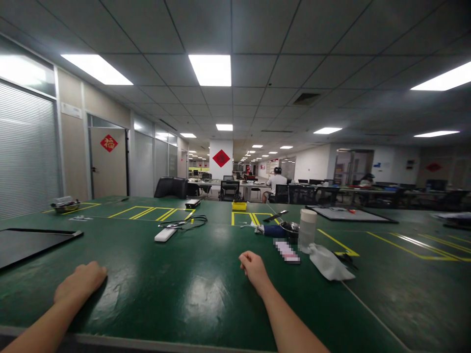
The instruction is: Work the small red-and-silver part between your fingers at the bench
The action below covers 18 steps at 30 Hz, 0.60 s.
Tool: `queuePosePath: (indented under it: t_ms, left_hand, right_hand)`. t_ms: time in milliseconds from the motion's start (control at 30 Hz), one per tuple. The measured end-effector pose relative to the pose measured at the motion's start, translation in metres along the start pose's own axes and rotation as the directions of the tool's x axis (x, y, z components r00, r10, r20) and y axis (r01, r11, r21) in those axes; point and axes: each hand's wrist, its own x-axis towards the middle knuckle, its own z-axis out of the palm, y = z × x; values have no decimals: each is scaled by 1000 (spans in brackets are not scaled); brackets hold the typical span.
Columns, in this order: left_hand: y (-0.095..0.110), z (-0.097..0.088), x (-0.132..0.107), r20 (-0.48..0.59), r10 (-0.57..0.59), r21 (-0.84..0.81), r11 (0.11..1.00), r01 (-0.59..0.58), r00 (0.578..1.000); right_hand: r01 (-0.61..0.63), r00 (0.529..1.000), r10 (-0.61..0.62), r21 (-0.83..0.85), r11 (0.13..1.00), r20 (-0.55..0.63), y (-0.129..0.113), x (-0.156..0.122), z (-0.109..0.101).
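Observation:
My left hand (81,282) rests as a loose fist on the green tabletop (154,294), with nothing showing in it. Off to its left lies a dark flat panel (35,245). Near the middle of the table my right hand (253,268) is also curled closed, its fingers bent inward, and no object is visible in it. Closest to that hand is a small flat item (287,251), blurred out by pixels. Beyond it are a dark blue rolled item (271,231) and a shiny metal bowl (290,229).
A clear plastic cup-like container (307,230) stands beside a white plastic bag (331,262) on the right. A white power strip (166,234) with a black cable (198,221) lies ahead. Farther back are a yellow box (239,206), a white board (348,214) and a seated person (276,183).

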Motion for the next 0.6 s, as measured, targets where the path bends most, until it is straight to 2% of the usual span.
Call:
queuePosePath:
  t_ms: [67, 100, 167, 267, 367, 467, 533, 600]
  left_hand:
    - [15, 3, -3, 119, 119, 45, 991, -125, 986]
    - [26, 5, -6, 140, 174, 43, 982, -181, 975]
    - [54, 11, -18, 127, 315, 20, 947, -320, 941]
    - [112, 21, -49, 110, 527, -15, 849, -528, 843]
    - [176, 29, -97, 95, 710, -115, 704, -700, 698]
    - [233, 33, -154, 100, 848, -177, 530, -829, 521]
    - [260, 36, -191, 94, 908, -208, 419, -884, 408]
    - [276, 38, -220, 82, 949, -220, 315, -923, 304]
  right_hand:
    - [0, 1000, 0, -4, 1000, 1, 1, 1, 0]
    - [0, 1000, 0, -1, 1000, 1, 2, 1, 1]
    - [-1, 1000, 1, 12, 1000, -3, 2, 1, 1]
    - [-9, 1000, 9, 27, 1000, 1, 0, 1, 1]
    - [-17, 1000, 17, 9, 1000, 10, 0, 0, 0]
    - [-13, 1000, 13, -4, 1000, 15, 3, 2, 0]
    - [-3, 1000, 3, -4, 1000, 13, 6, 3, 1]
    - [9, 1000, -9, -9, 1000, 11, 9, 5, 1]
